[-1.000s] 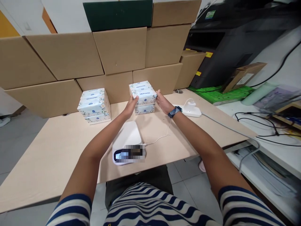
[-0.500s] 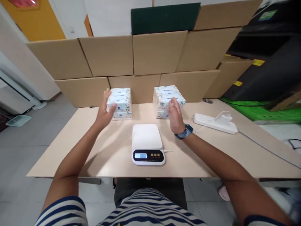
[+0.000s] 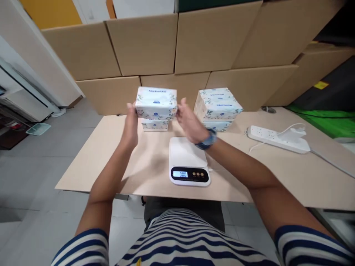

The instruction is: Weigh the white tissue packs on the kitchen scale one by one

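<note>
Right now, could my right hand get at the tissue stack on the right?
Probably yes: nothing visible stands between the right hand and that tissue stack, though the hand is busy at one side of the held pack.

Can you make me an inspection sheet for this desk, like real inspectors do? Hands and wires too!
Surface: pale table.
Job's things: top pack held over a lower pack; stack of packs to the right; scale showing 0.00.
Clutter: power strip at the right, with a plug in it.
Hands: left hand and right hand on opposite sides of the top pack.
Cables: grey cable from the strip; thin white cord at the scale.
Surroundings: boxes behind; basket on the floor.
</note>
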Demonstrator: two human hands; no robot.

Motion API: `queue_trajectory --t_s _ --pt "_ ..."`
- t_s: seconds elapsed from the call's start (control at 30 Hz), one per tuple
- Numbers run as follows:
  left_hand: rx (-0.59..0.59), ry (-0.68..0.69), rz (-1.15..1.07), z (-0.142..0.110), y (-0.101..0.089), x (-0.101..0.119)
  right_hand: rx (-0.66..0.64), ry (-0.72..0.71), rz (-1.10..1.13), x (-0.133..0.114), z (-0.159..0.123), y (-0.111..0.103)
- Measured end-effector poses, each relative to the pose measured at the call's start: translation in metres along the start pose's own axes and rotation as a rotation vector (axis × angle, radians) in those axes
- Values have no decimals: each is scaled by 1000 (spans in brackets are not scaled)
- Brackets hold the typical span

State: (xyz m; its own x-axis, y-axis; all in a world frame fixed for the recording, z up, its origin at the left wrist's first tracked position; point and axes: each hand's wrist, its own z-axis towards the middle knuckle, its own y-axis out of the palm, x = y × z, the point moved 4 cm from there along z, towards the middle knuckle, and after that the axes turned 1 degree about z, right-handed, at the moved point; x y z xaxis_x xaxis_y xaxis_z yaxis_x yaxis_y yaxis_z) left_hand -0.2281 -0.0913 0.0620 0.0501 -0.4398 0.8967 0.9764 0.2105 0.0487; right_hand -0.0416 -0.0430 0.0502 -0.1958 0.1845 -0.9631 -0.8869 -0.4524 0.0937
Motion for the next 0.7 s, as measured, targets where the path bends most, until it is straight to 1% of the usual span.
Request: queue_trajectory --t_s 0.03,0.07,0.1,0.13,0.17,0.23,0.3,0.33,0.4,0.43,0.47,0.57,0.6,0.63,0.7 --pt "-105 0 16 -14 4 14 13 -11 -4 -15 -22 -13" --pt "-192 -20 32 -30 7 23 34 -1 -20 -27 -44 -28" --pt "-261 -39 47 -46 10 27 50 28 -43 -34 -64 -44" --pt "-331 -66 65 -62 15 25 62 65 -63 -35 -83 -60" --pt "-392 -111 84 -78 21 17 82 105 -87 -32 -100 -75" --pt "-503 -261 112 -109 32 -12 134 184 -160 -12 -127 -102" --pt "-581 -398 109 -132 41 -43 213 238 -266 13 -147 -121" --pt "-610 -425 105 -139 44 -55 254 252 -308 24 -155 -128" --pt "-640 -426 104 -142 45 -69 312 253 -329 39 -165 -137" --pt "-632 -413 116 -139 44 -73 332 249 -306 42 -167 -139" --pt "-602 -398 133 -134 42 -75 343 244 -271 44 -167 -141" --pt "-435 -356 209 -113 37 -81 365 250 -179 42 -157 -144" --pt "-407 -350 215 -108 37 -84 373 269 -151 42 -152 -145" --pt "-404 -350 203 -105 38 -88 378 296 -115 43 -148 -146" --pt "-448 -356 154 -104 41 -96 379 365 -17 47 -141 -145"
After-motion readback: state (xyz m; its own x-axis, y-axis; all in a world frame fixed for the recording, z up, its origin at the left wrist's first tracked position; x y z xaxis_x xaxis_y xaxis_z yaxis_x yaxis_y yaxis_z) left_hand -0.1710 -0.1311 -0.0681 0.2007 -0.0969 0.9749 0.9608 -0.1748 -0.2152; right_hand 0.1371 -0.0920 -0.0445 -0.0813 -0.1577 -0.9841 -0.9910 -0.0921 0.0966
